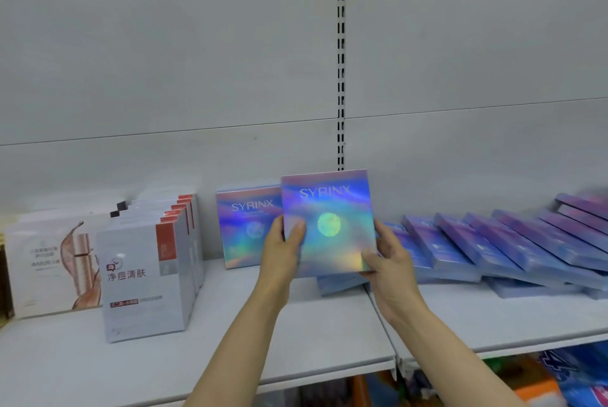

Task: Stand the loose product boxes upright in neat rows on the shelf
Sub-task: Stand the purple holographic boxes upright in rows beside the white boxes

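I stand facing a white metal shelf (296, 334) with a pale grey back panel (164, 61) and a slotted upright rail (341, 45) running down it. Taking the rail as my landmark: to its right, a long row of blue-violet boxes (493, 245) lies toppled, each leaning on the next like fallen dominoes. To its far left stands a tidy row of white boxes with red corners (148, 275), and beyond those a paler pack (52, 262).

Directly below the rail I hold one holographic box (329, 222) upright, above the shelf. My left hand (283, 248) grips its left edge, thumb on the front; my right hand (388, 258) grips its lower right corner. Just left of the rail, touching my box's left edge from behind, one matching box (246, 225) already stands.

The risks, as I judge them: the box is thin and glossy, so it may slip or tip once released, and setting it down carelessly could knock over the standing one. A flat box (339, 283) lies beneath my hands and may block the spot. Coloured goods (559, 380) show below the shelf.
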